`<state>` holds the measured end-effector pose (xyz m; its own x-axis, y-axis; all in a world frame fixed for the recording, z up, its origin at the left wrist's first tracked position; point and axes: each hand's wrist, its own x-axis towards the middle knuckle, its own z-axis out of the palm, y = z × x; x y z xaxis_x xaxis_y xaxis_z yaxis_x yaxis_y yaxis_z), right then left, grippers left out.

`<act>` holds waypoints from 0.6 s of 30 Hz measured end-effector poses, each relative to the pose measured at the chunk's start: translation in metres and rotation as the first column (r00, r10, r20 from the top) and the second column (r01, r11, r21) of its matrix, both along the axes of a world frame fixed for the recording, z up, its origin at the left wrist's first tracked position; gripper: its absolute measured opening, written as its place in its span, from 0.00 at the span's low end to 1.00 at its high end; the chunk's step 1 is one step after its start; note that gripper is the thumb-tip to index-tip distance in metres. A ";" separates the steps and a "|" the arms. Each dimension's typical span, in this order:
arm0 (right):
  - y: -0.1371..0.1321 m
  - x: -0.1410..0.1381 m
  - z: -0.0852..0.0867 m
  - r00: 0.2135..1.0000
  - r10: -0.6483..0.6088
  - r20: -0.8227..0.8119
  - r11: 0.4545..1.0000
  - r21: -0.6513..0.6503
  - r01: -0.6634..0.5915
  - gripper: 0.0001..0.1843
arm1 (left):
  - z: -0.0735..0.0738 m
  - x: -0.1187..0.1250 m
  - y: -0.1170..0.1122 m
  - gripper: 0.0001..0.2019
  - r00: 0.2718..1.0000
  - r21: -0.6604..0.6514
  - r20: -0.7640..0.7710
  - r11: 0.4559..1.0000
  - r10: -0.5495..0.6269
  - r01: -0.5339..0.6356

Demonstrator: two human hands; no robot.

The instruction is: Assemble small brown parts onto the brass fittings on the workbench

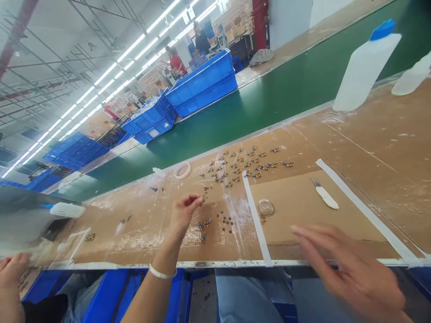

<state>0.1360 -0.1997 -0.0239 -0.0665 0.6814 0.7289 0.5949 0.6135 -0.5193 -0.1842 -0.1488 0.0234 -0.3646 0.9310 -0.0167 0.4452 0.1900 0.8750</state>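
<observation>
My left hand (pixel 186 210), with a white band at the wrist, is above the table in a pinch. At its fingertips shows a small metal piece (pixel 204 198), too small to make out in detail. My right hand (pixel 352 264) is blurred, fingers stretched out and apart, over the front of a cardboard sheet (pixel 296 197); nothing shows in it. Beyond the left hand lie many small blue-and-gold metal pieces (pixel 235 166). Several more of these pieces (pixel 203 226) lie nearer me, beside small dark discs (pixel 226 222). A small round clear dish (pixel 266 207) sits on the cardboard.
A white-handled pointed tool (pixel 326 196) lies on the cardboard, edged by white tape strips (pixel 254 215). A tape roll (pixel 182 170) lies near the green conveyor belt (pixel 269 103). A white bottle (pixel 365 72) stands back right. Another person's hand (pixel 13 269) is far left. Blue crates (pixel 205 85) stand beyond.
</observation>
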 end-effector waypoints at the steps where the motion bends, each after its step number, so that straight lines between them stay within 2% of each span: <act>1: 0.004 0.006 -0.006 0.998 -0.060 0.009 0.998 -0.013 0.060 0.09 | -0.005 -0.010 0.017 0.11 1.000 0.013 -0.012 1.000 0.014 -0.014; 3: 0.011 0.015 -0.017 0.988 -0.152 0.009 0.988 -0.037 0.153 0.08 | -0.015 -0.026 0.048 0.11 0.999 0.017 -0.035 1.000 0.027 -0.026; 6: 0.018 0.022 -0.027 0.973 -0.232 -0.016 0.972 -0.028 0.232 0.07 | -0.026 -0.038 0.078 0.11 0.998 -0.024 -0.068 1.000 0.010 -0.011; 11: 0.018 0.021 -0.033 0.977 -0.213 -0.005 0.977 -0.018 0.213 0.14 | -0.034 -0.045 0.105 0.10 0.987 -0.128 -0.156 0.992 -0.025 0.005; 18: 0.021 0.022 -0.035 0.979 -0.199 0.032 0.980 0.034 0.198 0.17 | -0.030 -0.047 0.139 0.17 0.944 -0.302 -0.329 0.949 -0.020 -0.085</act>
